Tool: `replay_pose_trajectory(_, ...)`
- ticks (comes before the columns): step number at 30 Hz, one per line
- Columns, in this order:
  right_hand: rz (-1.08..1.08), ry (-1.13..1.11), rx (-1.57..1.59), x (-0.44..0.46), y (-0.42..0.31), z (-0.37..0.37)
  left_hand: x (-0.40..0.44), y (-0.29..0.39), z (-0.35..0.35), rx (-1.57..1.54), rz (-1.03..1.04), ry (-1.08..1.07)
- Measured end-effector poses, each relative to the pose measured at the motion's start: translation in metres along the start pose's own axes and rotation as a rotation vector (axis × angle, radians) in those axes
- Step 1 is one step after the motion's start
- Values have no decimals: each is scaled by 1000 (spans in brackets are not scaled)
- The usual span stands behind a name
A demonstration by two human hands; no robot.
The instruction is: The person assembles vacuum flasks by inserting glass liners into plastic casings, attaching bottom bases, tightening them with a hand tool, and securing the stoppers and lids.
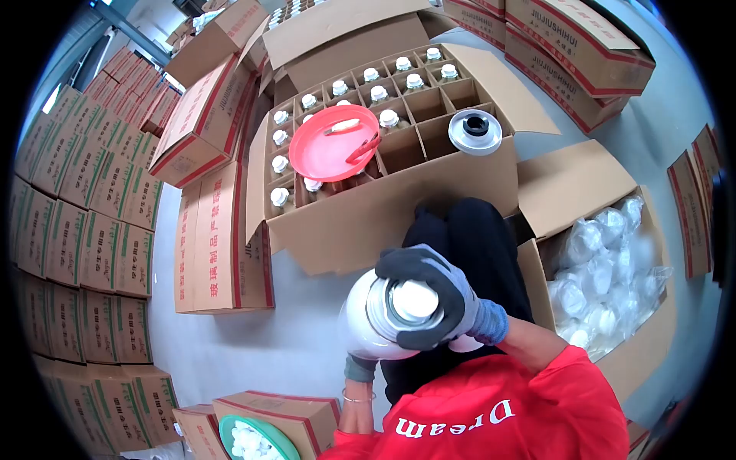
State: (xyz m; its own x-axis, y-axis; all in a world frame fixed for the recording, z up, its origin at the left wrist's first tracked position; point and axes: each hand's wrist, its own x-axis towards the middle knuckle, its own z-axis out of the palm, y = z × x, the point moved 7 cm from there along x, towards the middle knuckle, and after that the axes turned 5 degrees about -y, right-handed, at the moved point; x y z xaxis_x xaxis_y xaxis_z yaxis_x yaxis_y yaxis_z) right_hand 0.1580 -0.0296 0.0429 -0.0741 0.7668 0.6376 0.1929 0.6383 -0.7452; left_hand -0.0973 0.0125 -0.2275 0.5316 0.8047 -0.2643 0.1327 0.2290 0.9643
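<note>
A white flask (360, 318) with a clear or silvery collar and a white stopper (415, 300) is tilted toward me above my lap. My right hand (452, 295), in a grey and dark glove, wraps over its top, fingers curled around the stopper and collar. My left hand (360, 369) is under the flask; only the glove cuff shows, its fingers hidden behind the body. Beyond my knees, a divided carton (368, 222) contains several white-capped bottles (379, 93). On it rest a red plastic dish (314, 149) and a round silvery lid-like piece (474, 132) with a black centre.
At right, an open carton (537, 284) contains plastic-wrapped clear and white pieces (606, 268). A green bowl (229, 437) of small white pieces sits at lower left. Stacked cartons (84, 199) line the left side; more cartons (571, 57) stand at back right.
</note>
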Motion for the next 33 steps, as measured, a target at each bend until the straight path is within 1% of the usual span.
replay_pose_trajectory(2,-39,-30,-13,-13,1,12,3,7,-14,39,-2,-7)
replay_pose_trajectory(5,141,-165,-97,-44,32,26,16,18,-26,73,-3,-25)
replay_pose_trajectory(6,304,-214,-154,-74,55,27,20,18,-27,70,0,-30)
replay_pose_trajectory(7,324,-249,-293,-84,44,13,19,17,-26,66,7,-26)
replay_pose_trajectory(9,387,-385,-392,-121,33,3,15,15,-22,56,16,-19)
replay_pose_trajectory(12,427,-741,-654,-178,31,18,13,8,-13,36,6,-13)
replay_pose_trajectory(14,390,-883,-861,-207,52,31,13,6,-9,37,4,-18)
replay_pose_trajectory(15,365,-952,-966,-202,54,34,13,6,-8,37,4,-21)
replay_pose_trajectory(16,408,-796,-900,-190,47,23,13,7,-8,40,4,-20)
replay_pose_trajectory(19,549,-224,-914,-134,5,-33,9,9,-9,48,4,-19)
replay_pose_trajectory(20,519,-87,-1037,-118,-6,-47,8,10,-9,52,1,-15)
replay_pose_trajectory(21,555,1,-961,-109,-12,-54,7,11,-9,54,-2,-14)
replay_pose_trajectory(23,511,34,-863,-100,-20,-45,6,14,-11,55,3,-9)
replay_pose_trajectory(24,440,-3,-807,-98,-18,-34,5,14,-11,62,5,-8)
replay_pose_trajectory(25,426,-34,-743,-96,-18,-22,4,14,-11,68,7,-8)
replay_pose_trajectory(27,266,-36,-852,-104,-11,-12,0,13,-12,79,12,3)
replay_pose_trajectory(30,34,63,-788,-83,-5,-31,-15,6,-14,106,24,44)
replay_pose_trajectory(31,67,96,-588,-80,3,-37,-19,6,-15,124,36,60)
replay_pose_trajectory(33,410,262,-189,-88,34,-51,-22,12,-21,221,78,85)
